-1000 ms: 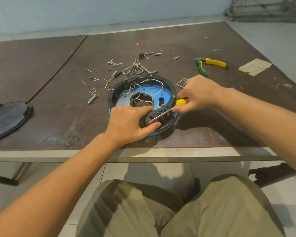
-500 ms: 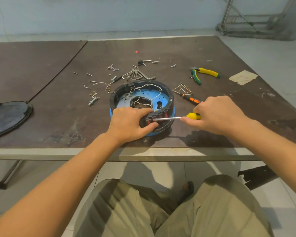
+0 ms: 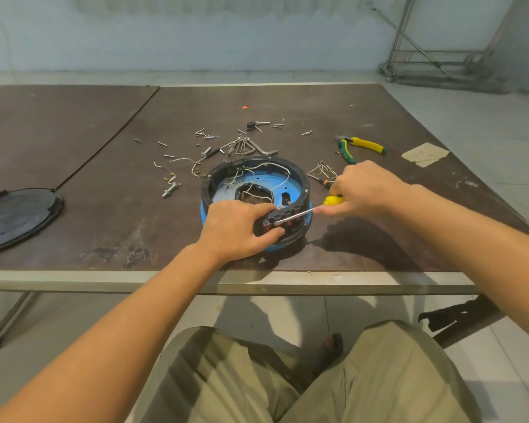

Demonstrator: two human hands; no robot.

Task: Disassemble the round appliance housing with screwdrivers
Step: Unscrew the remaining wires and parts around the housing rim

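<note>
Now the left hand [image 3: 237,227] grasps the round housing's [image 3: 300,184] near rim; the right hand [image 3: 365,189] grips a yellow-handled screwdriver [image 3: 306,211], its tip at that rim.

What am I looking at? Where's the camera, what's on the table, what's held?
There is no robot. A person works with bare hands, filmed by a wide-angle camera worn on their head and looking down. On the brown table sits a round black-and-blue housing, opened, with wires showing. The left hand grips the black block on its near rim. The right hand holds a yellow-handled screwdriver, its tip at that block. Behind lie loose screws, hex keys and green-yellow pliers. A round black lid lies far left.
</note>
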